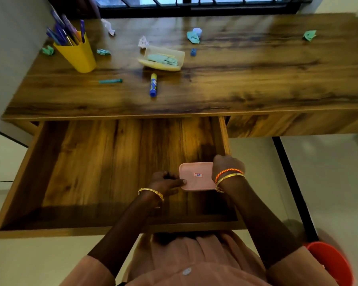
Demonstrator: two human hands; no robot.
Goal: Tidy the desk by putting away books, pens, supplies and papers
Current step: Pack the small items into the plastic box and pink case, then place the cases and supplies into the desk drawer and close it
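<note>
A pink rectangular lid [195,176] with a small red-framed label is held over the open drawer [116,168], near the drawer's right wall and toward its front edge. Its right end is gripped by the right hand [227,165], whose fingers are curled over that end; its near left corner is pinched by the left hand [166,181], the thumb lying on top and the other fingers tucked beneath. Gold bangles are worn on both wrists, with an orange cord on the right one.

The drawer is pulled out from under the front edge of the tabletop [256,79], on its left half.

On the tabletop, a clear plastic box [163,57] holding green paper is seen near the middle, resting tilted on a yellow piece. Just in front of it a blue-and-yellow glue stick [153,85] is laid, and to its left a teal marker [110,81]. A small blue sharpener [193,52] sits just right of the box. A yellow pen cup [79,54] filled with blue and purple pens stands at the back left corner. Crumpled paper balls are scattered along the back: green ones [193,36] beside the cup, behind the box and near the back right corner, white ones [143,41] behind the box.

An orange bucket [329,263] is seen on the floor at the lower right.
</note>
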